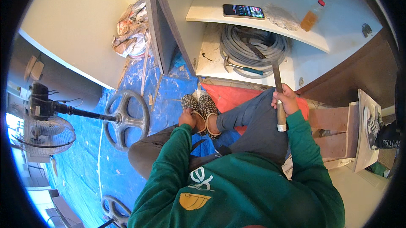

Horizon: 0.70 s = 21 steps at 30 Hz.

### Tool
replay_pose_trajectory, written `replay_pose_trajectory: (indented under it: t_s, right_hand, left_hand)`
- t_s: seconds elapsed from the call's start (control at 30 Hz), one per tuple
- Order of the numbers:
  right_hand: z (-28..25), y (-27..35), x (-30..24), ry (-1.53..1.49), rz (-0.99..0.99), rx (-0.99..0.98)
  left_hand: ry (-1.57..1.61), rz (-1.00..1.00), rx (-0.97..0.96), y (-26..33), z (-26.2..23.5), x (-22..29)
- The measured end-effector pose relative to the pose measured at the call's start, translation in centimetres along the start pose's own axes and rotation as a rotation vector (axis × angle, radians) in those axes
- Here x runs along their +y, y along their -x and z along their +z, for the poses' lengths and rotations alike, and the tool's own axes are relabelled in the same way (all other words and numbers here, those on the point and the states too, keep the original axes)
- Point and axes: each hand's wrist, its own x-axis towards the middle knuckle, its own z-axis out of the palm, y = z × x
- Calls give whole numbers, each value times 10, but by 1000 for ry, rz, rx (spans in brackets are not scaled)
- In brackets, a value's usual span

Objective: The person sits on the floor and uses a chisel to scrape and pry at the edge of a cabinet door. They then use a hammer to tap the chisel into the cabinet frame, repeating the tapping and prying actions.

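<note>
My right hand (287,100) is closed around the wooden handle of a chisel (277,75), above my right knee. Its flat, dark metal blade points away from me toward the cabinet, and a metal band caps the butt of the handle. My left hand (187,118) is down by my feet, against one of my dark patterned clogs (191,102). Its fingers are partly hidden, and I see nothing held in it. Ahead, a claw hammer (245,69) with a teal grip lies in the lower cabinet compartment, by a coil of grey hose (230,41).
A phone (243,11) with a lit screen and a bottle of amber liquid (312,15) are on the cabinet shelf (203,13). A standing fan (46,135) with a round base is at left on blue sheeting (80,160). A wooden stand (334,120) is at right.
</note>
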Motion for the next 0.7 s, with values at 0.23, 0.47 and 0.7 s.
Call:
replay_pose_trajectory:
  t_s: [0.23,0.47,0.7]
  right_hand:
    - [13,-3,-5,29,-18,-37]
    - [10,-5,-1,1,-20,-53]
    - [5,-6,-1,39,-26,-40]
  left_hand:
    - [233,85,306,-67,-54,40]
    - [327,153,743,-152,-177,127]
    - [52,86,545,-175,-208,145]
